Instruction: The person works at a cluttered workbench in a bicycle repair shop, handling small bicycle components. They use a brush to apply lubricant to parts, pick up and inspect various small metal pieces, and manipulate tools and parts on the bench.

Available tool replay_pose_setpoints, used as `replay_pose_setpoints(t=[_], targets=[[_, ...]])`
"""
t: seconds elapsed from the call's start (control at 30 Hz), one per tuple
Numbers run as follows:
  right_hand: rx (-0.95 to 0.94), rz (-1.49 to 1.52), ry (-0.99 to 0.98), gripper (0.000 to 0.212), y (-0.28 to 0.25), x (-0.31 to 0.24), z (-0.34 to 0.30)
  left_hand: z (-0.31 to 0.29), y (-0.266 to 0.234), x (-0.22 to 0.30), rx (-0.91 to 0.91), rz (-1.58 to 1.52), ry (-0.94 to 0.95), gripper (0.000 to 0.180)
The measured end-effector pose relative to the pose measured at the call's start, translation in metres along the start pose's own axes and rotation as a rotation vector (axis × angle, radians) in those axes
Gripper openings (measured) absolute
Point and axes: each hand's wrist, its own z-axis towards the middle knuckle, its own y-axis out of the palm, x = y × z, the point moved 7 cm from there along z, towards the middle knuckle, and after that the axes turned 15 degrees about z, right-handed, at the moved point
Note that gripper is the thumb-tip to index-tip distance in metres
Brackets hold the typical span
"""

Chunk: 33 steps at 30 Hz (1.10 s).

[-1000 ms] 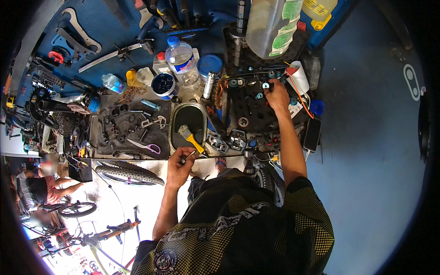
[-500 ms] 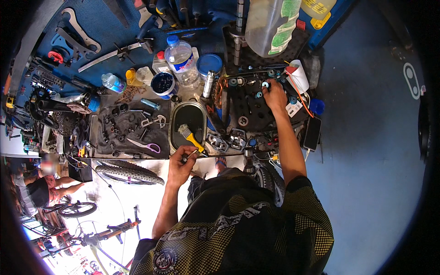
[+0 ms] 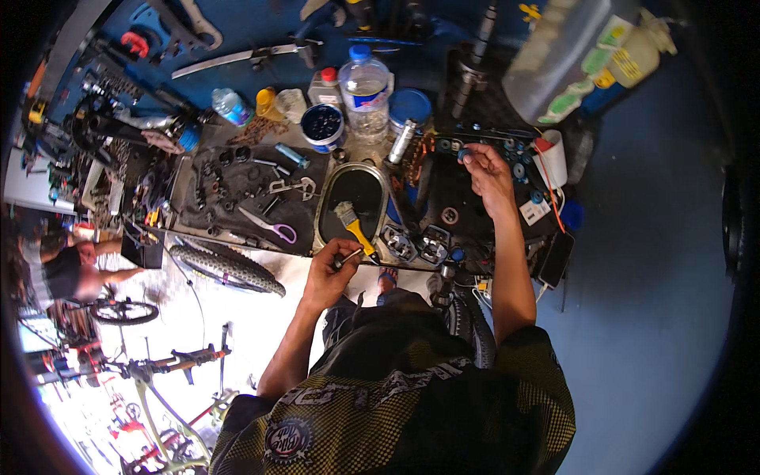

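In the head view I note my right hand [image 3: 484, 172] has shifted slightly left along the tray [image 3: 443, 186], fingers now pinched on a small blue part [image 3: 462, 153], while my left hand [image 3: 328, 273] stays clamped on a thin metal tool [image 3: 351, 256] by the basin [image 3: 326, 207]; the part's shape is too small to tell.

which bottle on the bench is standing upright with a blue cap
The big clear water bottle at the back, by the blue tub; the small bottle lies tilted on its side.
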Motion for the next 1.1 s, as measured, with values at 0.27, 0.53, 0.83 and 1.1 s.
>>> replay_pose_setpoints(t=[0.27, 0.53, 0.83, 1.1], targets=[[-0.163, -0.065, -0.098, 0.027, 0.055, 0.024, -0.005, -0.010, -0.021, -0.001, 0.101, 0.037, 0.061, 0.020], [0.379, -1.046, -0.282, 0.027, -0.021, 0.026, 0.002, -0.024, -0.053, -0.039, 0.153, -0.044, 0.030, 0.016], [0.482, -1.128, -0.278, 0.030, -0.103, 0.008, 0.009, -0.016, -0.046, -0.037, 0.107, -0.087, 0.018, 0.017], [0.683, -1.369, -0.192, 0.046, -0.125, -0.033, -0.008, 0.004, -0.028, -0.016, 0.022, -0.031, 0.062, 0.017]])
